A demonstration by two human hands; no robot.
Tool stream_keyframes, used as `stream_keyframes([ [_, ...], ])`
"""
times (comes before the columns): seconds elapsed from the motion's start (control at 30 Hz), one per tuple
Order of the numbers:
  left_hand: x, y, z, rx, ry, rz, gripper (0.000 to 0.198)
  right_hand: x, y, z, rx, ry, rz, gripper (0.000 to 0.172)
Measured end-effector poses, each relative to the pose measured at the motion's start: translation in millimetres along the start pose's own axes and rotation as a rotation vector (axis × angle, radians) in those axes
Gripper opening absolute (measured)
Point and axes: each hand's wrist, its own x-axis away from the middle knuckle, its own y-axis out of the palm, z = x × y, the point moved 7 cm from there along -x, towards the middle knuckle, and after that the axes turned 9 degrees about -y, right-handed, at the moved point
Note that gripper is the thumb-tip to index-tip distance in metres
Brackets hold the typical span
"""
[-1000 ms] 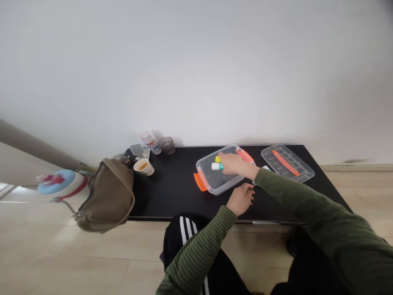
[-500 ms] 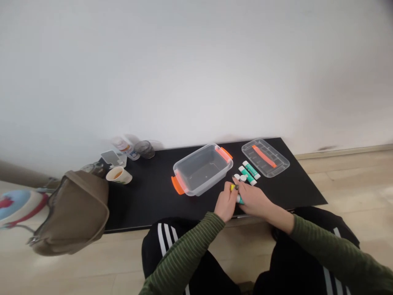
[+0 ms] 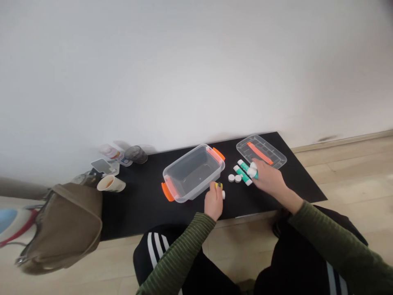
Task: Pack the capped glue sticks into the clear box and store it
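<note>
My left hand (image 3: pixel 214 202) is closed near the table's front edge, around a small yellow item (image 3: pixel 218 185) with a white end poking out beside it. My right hand (image 3: pixel 266 177) grips a green and white tube (image 3: pixel 253 171) by the two similar tubes (image 3: pixel 242 175) lying on the table. Two white round caps (image 3: pixel 235 178) lie between my hands. Behind my left hand stands an open clear box (image 3: pixel 195 172) with orange handles. A clear lid (image 3: pixel 262 151) with an orange strip lies flat behind my right hand.
On the black table's (image 3: pixel 138 205) left are a paper cup (image 3: pixel 111 183) of brown liquid, a phone-like item (image 3: pixel 103 166), a dark glass (image 3: pixel 136 155) and a bottle (image 3: pixel 115 154). A brown bag (image 3: pixel 66 227) sits at the left end. A wall rises behind.
My hands have moved apart. My right hand has gone right with a green and white tube, uncovering the white caps; my left hand keeps the yellow item. The view has shifted slightly.
</note>
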Motion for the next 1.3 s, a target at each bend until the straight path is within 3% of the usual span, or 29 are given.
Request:
stream_keyframes([
  [0.13,-0.8,26.7,14.9,-0.330,0.137,-0.123,0.034,-33.4,7.0,39.9,-0.144,0.183,0.002,0.055],
  [0.27,-12.4,33.3,20.3,-0.532,0.175,-0.059,0.035,-50.8,31.1,32.8,-0.174,0.150,-0.056,0.043],
  [0.43,-25.3,33.5,6.8,-0.643,0.156,0.003,0.029,-52.4,45.2,20.1,-0.071,0.107,-0.018,0.046],
  [0.77,-28.1,33.3,4.5,-0.536,0.158,0.099,0.056,-42.1,58.2,-1.5,0.003,0.024,0.122,0.049],
  [0.93,-25.1,32.8,4.2,-0.494,0.162,0.110,0.054,-33.9,57.2,-16.1,-0.004,-0.011,0.181,0.053],
  [1.07,-20.9,30.2,5.9,-0.435,0.199,0.139,0.056,-23.7,60.0,-33.7,-0.008,-0.128,0.133,0.059],
  [1.2,-19.1,23.5,9.8,-0.383,0.251,0.163,0.055,-14.5,61.9,-40.6,-0.033,-0.153,0.106,0.054],
  [1.3,-15.9,16.7,13.7,-0.365,0.271,0.163,0.055,-9.0,50.1,-47.3,-0.075,-0.214,0.142,0.049],
])
